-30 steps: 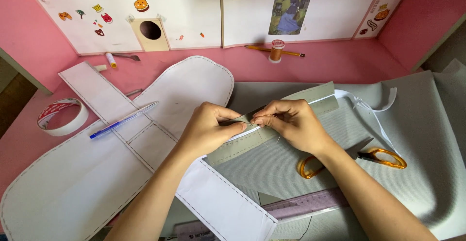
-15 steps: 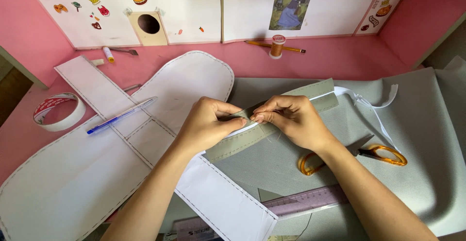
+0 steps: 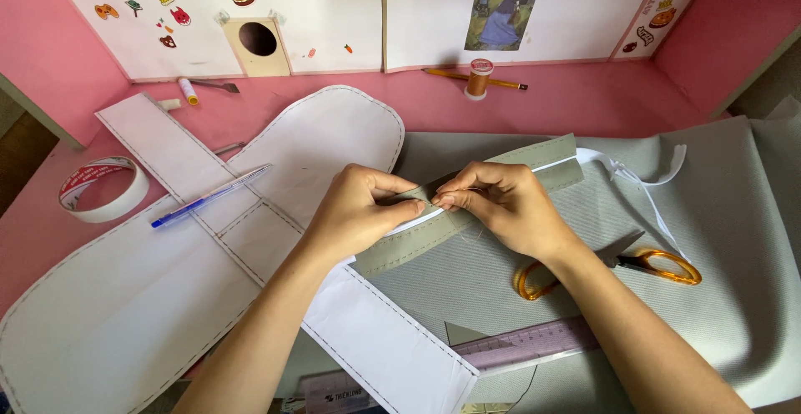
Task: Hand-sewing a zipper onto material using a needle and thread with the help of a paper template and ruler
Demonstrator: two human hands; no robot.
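Fingertips of both hands meet at the middle of the folded grey fabric strip, pinching it tight: the left hand clamps the fold between thumb and forefinger, and the right hand pinches just beside it, thumb and forefinger closed on the same edge. That strip runs on a slant across the desk, from beside the white paper pattern up toward the right, with a white tape trailing out of its upper end. It lies on a broad grey cloth. From the head camera, orange-handled scissors sit on the cloth just beside the right wrist, partly hidden by it. A clear ruler lies below, near the lower edge. Over on the left, a blue pen rests on the pattern, and a roll of tape sits on the pink desk. A spool of brown thread stands at the back, with a pencil passing behind it
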